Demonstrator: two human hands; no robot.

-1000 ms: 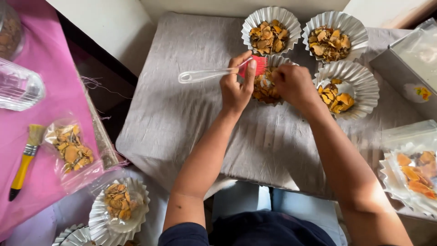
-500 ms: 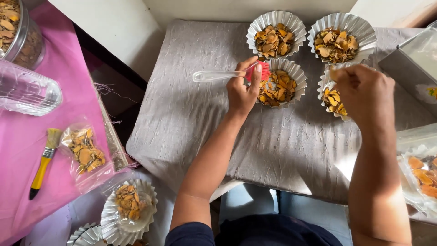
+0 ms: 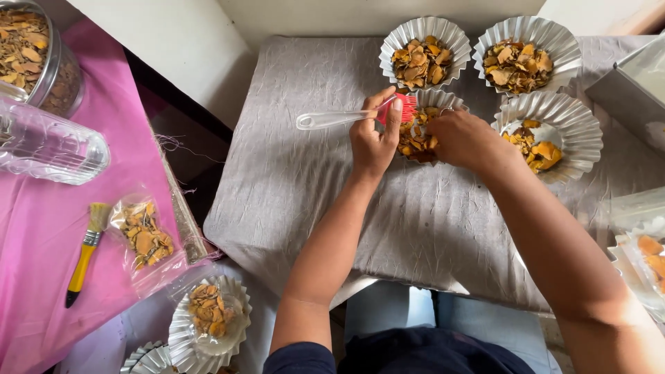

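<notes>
— Holding what, that left hand [image 3: 372,142]?
— A brush [image 3: 353,117]: fingers pinched round its red bristle end, clear handle pointing left, above the grey cloth [image 3: 291,173].
— And the right hand [image 3: 463,138]?
— Curled over the foil cup [image 3: 424,131] of orange chips, fingertips on its rim; grip unclear.
— The others?
— Two full cups [image 3: 422,52] behind, a part-filled one [image 3: 551,135] just right.
</notes>
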